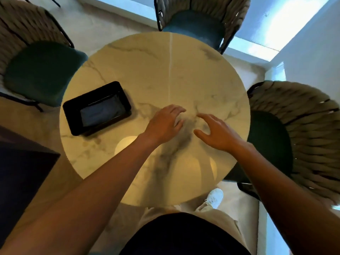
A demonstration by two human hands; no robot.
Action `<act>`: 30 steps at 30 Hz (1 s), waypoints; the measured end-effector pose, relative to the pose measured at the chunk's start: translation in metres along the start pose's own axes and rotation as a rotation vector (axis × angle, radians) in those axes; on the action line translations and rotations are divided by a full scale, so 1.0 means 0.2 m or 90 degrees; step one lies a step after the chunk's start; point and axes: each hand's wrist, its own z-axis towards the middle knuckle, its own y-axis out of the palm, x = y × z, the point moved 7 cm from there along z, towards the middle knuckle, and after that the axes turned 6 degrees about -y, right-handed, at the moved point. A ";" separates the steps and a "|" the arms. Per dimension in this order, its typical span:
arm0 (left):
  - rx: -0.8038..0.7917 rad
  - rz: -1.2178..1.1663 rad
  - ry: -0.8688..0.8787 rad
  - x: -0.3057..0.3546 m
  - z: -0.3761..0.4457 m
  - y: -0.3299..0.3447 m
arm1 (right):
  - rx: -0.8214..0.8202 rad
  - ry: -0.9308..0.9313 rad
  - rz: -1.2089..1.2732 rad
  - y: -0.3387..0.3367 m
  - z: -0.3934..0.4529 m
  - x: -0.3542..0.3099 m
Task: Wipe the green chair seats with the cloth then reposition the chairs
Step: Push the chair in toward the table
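Three chairs with green seats and woven beige backs stand around a round marble table [147, 70]: one at the left [42, 70], one at the far side [195, 28], one at the right [270, 142]. A black tray [71, 111] on the table's left part holds a dark folded cloth [103, 113]. My left hand [163, 122] and my right hand [219, 133] hover close together over the table's middle, fingers relaxed and empty. Neither hand touches the cloth or a chair.
A dark cabinet or box [22, 162] stands at the lower left beside the table. A bright window strip [266, 24] runs behind the far chair. My white shoe [215, 197] shows on the pale floor under the table's near edge.
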 end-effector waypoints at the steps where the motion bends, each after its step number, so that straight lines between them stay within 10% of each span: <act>1: -0.012 0.001 0.021 0.08 0.02 0.05 | 0.007 0.024 0.006 -0.01 -0.09 0.08; 12: -0.134 0.034 0.134 0.93 -0.05 0.71 | 0.030 0.152 0.061 -0.04 -0.88 0.94; 30: -0.488 0.176 0.039 1.81 -0.32 2.11 | -0.315 0.092 -0.117 0.15 -1.61 2.15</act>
